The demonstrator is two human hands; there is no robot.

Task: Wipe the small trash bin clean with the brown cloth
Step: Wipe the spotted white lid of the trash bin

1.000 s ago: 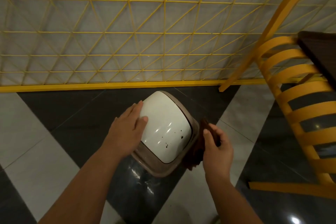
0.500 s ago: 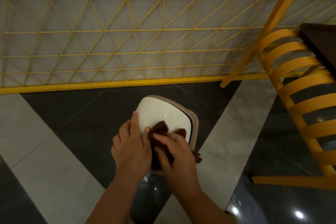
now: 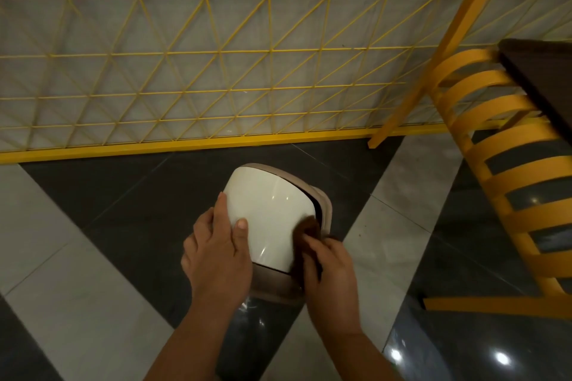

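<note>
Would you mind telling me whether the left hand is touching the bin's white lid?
Touching. The head view shows the left hand with its thumb lying flat on the white lid and a finger against the lid's left edge.

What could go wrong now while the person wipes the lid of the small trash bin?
1. The swing lid is already tilted, so pressure from the brown cloth may tip it further.
2. The left hand steadies only one edge of the trash bin; the bin might slide on the glossy floor.
</note>
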